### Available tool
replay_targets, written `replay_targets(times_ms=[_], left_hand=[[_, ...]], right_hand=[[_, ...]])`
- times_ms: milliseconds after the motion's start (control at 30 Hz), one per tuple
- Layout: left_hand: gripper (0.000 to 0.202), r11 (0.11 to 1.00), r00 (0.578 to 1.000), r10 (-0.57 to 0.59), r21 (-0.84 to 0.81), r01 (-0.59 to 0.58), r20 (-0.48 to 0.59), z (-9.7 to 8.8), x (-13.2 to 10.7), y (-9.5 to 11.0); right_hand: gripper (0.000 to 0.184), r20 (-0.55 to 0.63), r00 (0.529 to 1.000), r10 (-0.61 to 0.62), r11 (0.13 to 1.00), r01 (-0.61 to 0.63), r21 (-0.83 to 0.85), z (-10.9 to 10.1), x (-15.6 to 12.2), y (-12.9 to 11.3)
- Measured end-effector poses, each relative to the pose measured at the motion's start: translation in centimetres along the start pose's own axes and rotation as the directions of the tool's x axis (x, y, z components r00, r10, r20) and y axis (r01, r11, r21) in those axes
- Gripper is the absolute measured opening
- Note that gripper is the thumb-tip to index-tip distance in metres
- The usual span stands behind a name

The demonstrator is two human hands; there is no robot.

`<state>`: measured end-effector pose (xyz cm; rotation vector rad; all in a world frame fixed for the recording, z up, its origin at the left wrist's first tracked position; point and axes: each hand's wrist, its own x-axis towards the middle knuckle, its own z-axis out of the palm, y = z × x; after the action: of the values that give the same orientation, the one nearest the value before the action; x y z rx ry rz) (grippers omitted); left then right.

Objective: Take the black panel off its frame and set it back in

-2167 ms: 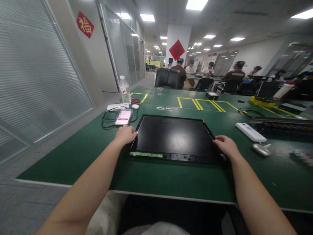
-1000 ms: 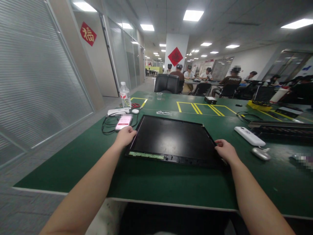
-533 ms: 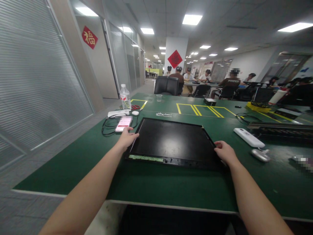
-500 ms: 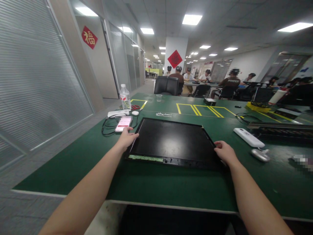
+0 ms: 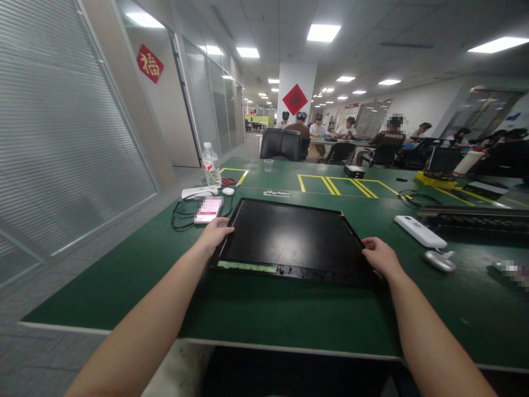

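Note:
A black flat display panel (image 5: 289, 237) with a thin frame lies face up before me on the green table (image 5: 289, 314). Along its near edge runs a green circuit strip (image 5: 247, 267). My left hand (image 5: 214, 232) grips the panel's left edge, thumb on the rim. Its right edge is held by my right hand (image 5: 379, 255), thumb and fingers closed on the frame. The fingers under the panel are hidden. Just beyond my left hand lies a phone (image 5: 209, 210) with a lit screen.
Left rear are a water bottle (image 5: 211, 165), red scissors (image 5: 228, 181), a white device (image 5: 200, 192) and cables. To the right lie a white power bank (image 5: 420, 232) and a silver mouse-like object (image 5: 440, 262). Behind the panel stands a clear cup (image 5: 268, 165). Several people sit at far tables.

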<state>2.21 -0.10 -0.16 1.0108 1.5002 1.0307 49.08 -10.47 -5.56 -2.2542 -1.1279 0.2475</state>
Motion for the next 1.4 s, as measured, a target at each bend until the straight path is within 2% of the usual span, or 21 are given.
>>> replay_targets(times_ms=[267, 500, 767, 900, 1067, 1167, 1300, 1400], left_hand=[[0.051, 0.994, 0.997, -0.073, -0.078, 0.076, 0.04, 0.2, -0.3, 0.4], [0.034, 0.952, 0.994, -0.104, -0.286, 0.106, 0.021, 0.4, -0.1, 0.7], [0.032, 0.874, 0.979, -0.141, -0.446, 0.193, 0.148, 0.0, 0.5, 0.5], [0.039, 0.878, 0.976, -0.125, -0.438, 0.192, 0.178, -0.1, 0.6, 0.3], [0.058, 0.916, 0.985, -0.114, -0.37, 0.154, 0.129, 0.2, -0.2, 0.6], [0.067, 0.938, 0.986, -0.094, -0.32, 0.133, 0.134, 0.3, -0.7, 0.8], [0.067, 0.953, 0.989, -0.068, -0.286, 0.104, 0.132, 0.3, -1.1, 0.9], [0.059, 0.959, 0.989, -0.049, -0.27, 0.087, 0.143, 0.3, -1.3, 0.9]], right_hand=[[0.029, -0.002, 1.0, 0.003, 1.0, -0.003, -0.005, 0.1, 0.2, 0.2], [0.031, -0.017, 1.0, 0.003, 1.0, -0.004, -0.026, 0.3, 0.6, 0.6], [0.033, -0.008, 1.0, 0.0, 1.0, 0.0, -0.024, 0.1, 0.3, 0.4], [0.034, -0.006, 1.0, -0.001, 1.0, 0.001, -0.027, 0.1, 0.3, 0.4], [0.033, -0.015, 1.0, -0.008, 0.999, 0.008, -0.032, 0.2, 0.5, 0.7], [0.033, -0.026, 0.999, -0.021, 0.999, 0.021, -0.034, 0.3, 0.6, 0.8], [0.033, -0.025, 1.0, -0.009, 0.999, 0.008, -0.038, 0.3, 0.6, 0.7], [0.033, -0.02, 1.0, -0.005, 0.999, 0.004, -0.043, 0.2, 0.5, 0.6]])
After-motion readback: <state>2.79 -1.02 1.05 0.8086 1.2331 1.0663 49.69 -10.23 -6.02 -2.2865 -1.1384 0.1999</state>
